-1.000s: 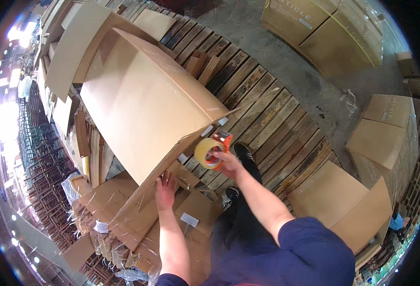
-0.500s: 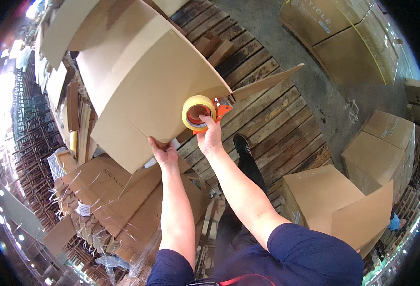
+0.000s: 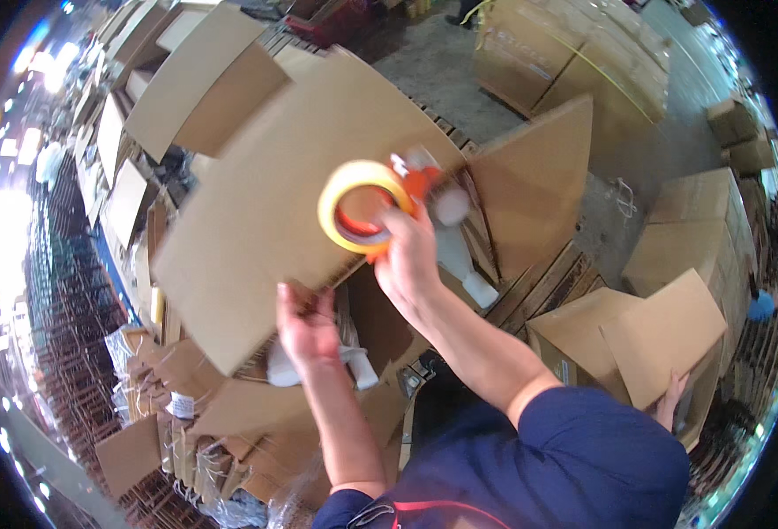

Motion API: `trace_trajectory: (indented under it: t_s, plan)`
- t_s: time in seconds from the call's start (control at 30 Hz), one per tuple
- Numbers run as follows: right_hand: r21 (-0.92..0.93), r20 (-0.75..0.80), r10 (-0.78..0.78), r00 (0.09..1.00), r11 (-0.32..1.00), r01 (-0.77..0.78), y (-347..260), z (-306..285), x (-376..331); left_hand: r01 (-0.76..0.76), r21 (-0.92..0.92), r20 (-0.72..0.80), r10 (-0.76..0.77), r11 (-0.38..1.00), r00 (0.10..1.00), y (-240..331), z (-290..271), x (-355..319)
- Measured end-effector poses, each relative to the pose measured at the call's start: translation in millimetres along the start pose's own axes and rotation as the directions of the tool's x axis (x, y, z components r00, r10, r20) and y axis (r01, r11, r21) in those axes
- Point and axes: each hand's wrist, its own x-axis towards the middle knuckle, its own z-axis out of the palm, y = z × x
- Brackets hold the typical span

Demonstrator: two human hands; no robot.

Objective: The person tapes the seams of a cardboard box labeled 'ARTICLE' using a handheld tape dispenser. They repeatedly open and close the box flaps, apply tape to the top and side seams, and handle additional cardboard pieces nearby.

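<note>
A large cardboard box [image 3: 486, 256] stands open before me, with white foam pieces [image 3: 464, 264] showing inside. Its broad flap [image 3: 257, 229] slants across the middle of the view. My left hand [image 3: 310, 331] is closed at the flap's near edge, thumb on its upper side; the other fingers are partly blurred. Over the flap, my right hand [image 3: 411, 260] grips an orange-red tape dispenser [image 3: 421, 181] carrying a wide roll of yellowish tape [image 3: 340, 212]. Motion blurs both dispenser and roll.
At right, another person's hand [image 3: 674, 388] touches the raised flap of a smaller carton [image 3: 583, 331]. Strapped cartons [image 3: 574, 62] stand at the far right. Flattened cardboard [image 3: 265, 414] lies to my near left, with metal racks [image 3: 63, 335] beyond. Wooden slats [image 3: 539, 286] lie under the box.
My view has shifted, and the box interior and foam now show. The right hand has lifted the dispenser closer to me. The left hand remains at the flap edge.
</note>
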Motion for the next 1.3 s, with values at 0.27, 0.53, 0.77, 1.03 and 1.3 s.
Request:
trace_trajectory:
  t_s: [0.27,0.53,0.77,1.03,1.3]
  plan:
    - [-0.446,0.536,0.07,0.841,0.869,0.212,-113,176,9,-0.4,0.155,0.239,0.359,0.903,0.902,175,148,73]
    - [-0.311,0.309,-0.161,0.937,0.914,0.26,-304,-143,10,-0.595,0.619,0.769,0.242,-0.512,0.592,-93,158,29]
    - [-0.967,-0.255,-0.604,0.755,0.145,-0.211,-350,-422,7,-0.217,0.695,0.713,0.618,-0.685,0.33,-9,271,146]
    - [-0.502,-0.855,-0.238,0.46,0.598,-0.624,-286,-502,-65,-0.204,0.615,0.76,0.503,-0.762,0.413,-89,244,129]
    - [-0.46,-0.803,-0.142,0.579,0.765,-0.45,-264,-542,139,-0.902,0.345,0.569,-0.822,0.259,-0.018,-378,416,43]
